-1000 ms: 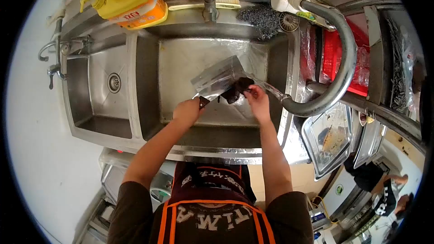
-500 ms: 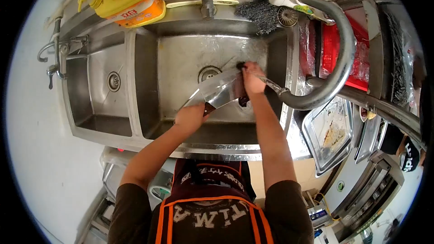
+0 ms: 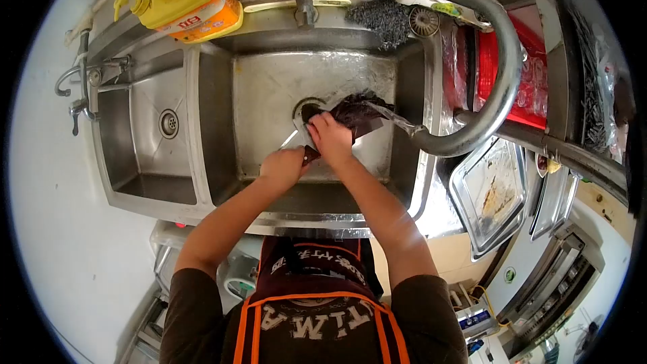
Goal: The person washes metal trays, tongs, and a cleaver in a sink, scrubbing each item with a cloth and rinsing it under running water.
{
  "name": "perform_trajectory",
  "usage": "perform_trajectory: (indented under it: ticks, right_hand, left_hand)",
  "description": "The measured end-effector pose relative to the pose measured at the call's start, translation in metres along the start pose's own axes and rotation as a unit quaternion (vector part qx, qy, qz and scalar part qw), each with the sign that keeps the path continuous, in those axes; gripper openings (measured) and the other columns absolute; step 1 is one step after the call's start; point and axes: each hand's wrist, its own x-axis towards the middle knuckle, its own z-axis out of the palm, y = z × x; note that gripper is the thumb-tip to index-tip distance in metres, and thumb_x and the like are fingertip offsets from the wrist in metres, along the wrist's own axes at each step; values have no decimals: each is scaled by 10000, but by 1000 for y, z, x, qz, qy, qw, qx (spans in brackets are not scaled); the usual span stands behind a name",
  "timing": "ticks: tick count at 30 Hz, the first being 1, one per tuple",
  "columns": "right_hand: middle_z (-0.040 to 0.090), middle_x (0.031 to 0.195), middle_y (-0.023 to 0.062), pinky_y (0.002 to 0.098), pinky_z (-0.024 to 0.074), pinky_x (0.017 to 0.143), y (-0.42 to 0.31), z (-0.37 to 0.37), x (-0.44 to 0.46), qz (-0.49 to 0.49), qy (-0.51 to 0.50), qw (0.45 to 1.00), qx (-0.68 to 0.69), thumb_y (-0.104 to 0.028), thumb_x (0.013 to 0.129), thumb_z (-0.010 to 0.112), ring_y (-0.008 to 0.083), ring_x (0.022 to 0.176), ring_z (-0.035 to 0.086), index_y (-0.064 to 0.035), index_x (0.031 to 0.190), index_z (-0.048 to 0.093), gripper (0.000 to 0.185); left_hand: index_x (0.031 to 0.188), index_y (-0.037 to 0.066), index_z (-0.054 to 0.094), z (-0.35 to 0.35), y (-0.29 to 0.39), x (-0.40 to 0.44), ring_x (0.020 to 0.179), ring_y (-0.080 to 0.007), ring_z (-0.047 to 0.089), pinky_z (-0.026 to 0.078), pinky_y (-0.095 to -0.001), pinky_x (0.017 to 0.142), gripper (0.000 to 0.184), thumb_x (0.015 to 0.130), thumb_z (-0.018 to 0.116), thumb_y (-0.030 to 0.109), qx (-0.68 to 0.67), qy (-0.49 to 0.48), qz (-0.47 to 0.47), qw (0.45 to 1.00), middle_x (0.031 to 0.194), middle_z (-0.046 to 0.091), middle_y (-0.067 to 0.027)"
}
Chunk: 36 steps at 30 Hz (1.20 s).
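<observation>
Over the large sink basin [image 3: 269,81], my left hand [image 3: 284,166] is wrapped round the dark handle of a wide cleaver [image 3: 372,125]. My right hand [image 3: 330,136] lies just beside it, closed on a dark wet cloth [image 3: 357,106] pressed along the blade. The cloth covers most of the blade. Water runs from the curved spout [image 3: 431,143] onto the cloth and blade. Behind my right hand the round drain [image 3: 309,109] shows in part.
A yellow detergent jug [image 3: 189,7], a brush [image 3: 296,3], a steel scourer [image 3: 383,21] and a strainer [image 3: 424,21] sit along the back ledge. Left is a smaller basin [image 3: 158,162]. Metal trays [image 3: 490,195] and a red basket [image 3: 515,74] stand right.
My right hand has moved left along the blade toward the handle, with the dark cloth now spread across it. The cleaver lies lower and more level under the water. The co-worker at right has left view.
</observation>
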Motion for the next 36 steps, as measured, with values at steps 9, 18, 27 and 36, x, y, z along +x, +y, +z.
perform_trajectory:
  ticks: [9,18,27,36]
  right_hand:
    - [598,852,75,376,480,585,30,-1,25,11,3,999,-47,-252,777,604,291,685,592,-121,865,590,159]
    - [579,1023,174,388,437,810,135,-51,16,111,56,986,-107,-298,847,557,306,963,553,-30,1093,562,364]
    - [596,915,-9,233,408,696,120,-107,14,343,-5,799,494,-296,825,623,94,801,532,-60,1000,592,295]
    - [573,957,-1,219,414,745,105,-161,-1,342,8,709,617,-75,814,609,82,855,522,-100,1145,528,342]
  left_hand:
    - [849,43,522,-15,10,8,719,-307,609,481,-411,628,275,777,597,298,3,-1,25,1000,744,613,-132]
    - [852,47,512,-12,-5,-4,701,-284,612,481,-398,602,263,775,604,281,33,24,35,999,735,611,-111]
    - [879,48,495,3,-12,22,683,-305,585,476,-404,607,305,764,617,303,-3,135,60,989,735,591,-105]
    - [1019,32,513,13,1,40,892,-319,545,427,-414,774,362,728,643,204,-120,249,89,957,920,579,-139]
